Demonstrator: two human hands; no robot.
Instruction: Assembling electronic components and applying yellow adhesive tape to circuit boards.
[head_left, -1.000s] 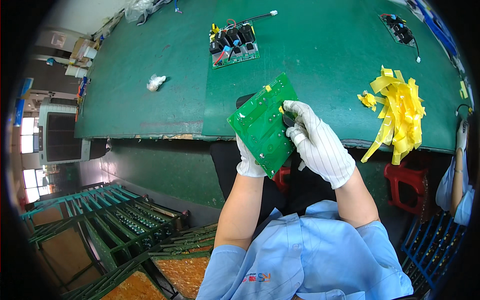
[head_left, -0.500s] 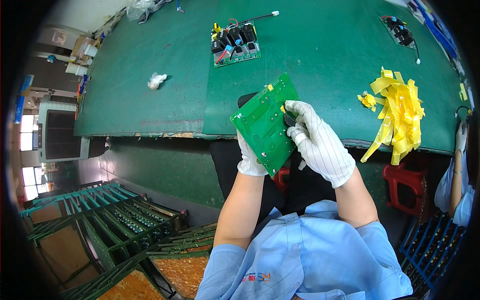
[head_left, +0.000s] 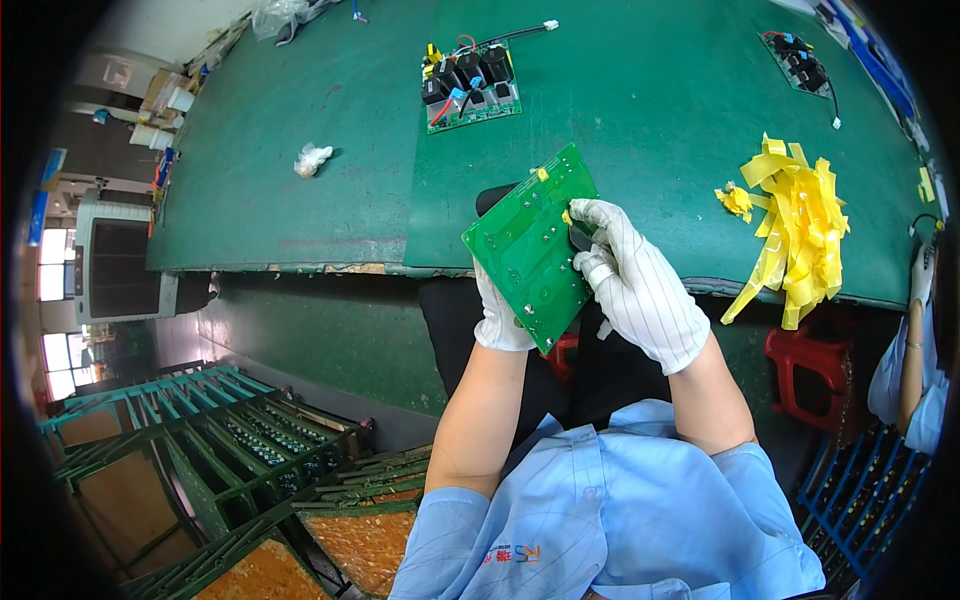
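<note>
A green circuit board point(head_left: 535, 250), solder side up and tilted, is held above the near edge of the table. My left hand point(head_left: 500, 313), in a white glove, grips it from below at its left side; the board hides most of those fingers. My right hand point(head_left: 640, 285), in a white striped glove, is closed at the board's right edge. Between its thumb and forefinger shows a small dark tool point(head_left: 579, 239), whose kind I cannot make out. A bit of yellow tape point(head_left: 567, 217) sits at the forefinger's tip, another yellow piece point(head_left: 543, 175) near the board's upper corner.
On the green table point(head_left: 360, 220) lie an assembled circuit board point(head_left: 470, 90), crumpled white material point(head_left: 312, 160) and a heap of yellow tape strips point(head_left: 795, 230). Another assembled board point(head_left: 797, 62) lies far right. Green racks point(head_left: 230, 440) stand lower left, a red stool point(head_left: 810, 375) right, beside another person's arm point(head_left: 915, 350).
Almost nothing differs. The circuit board has shifted very slightly in my hands, and both hands keep their hold.
</note>
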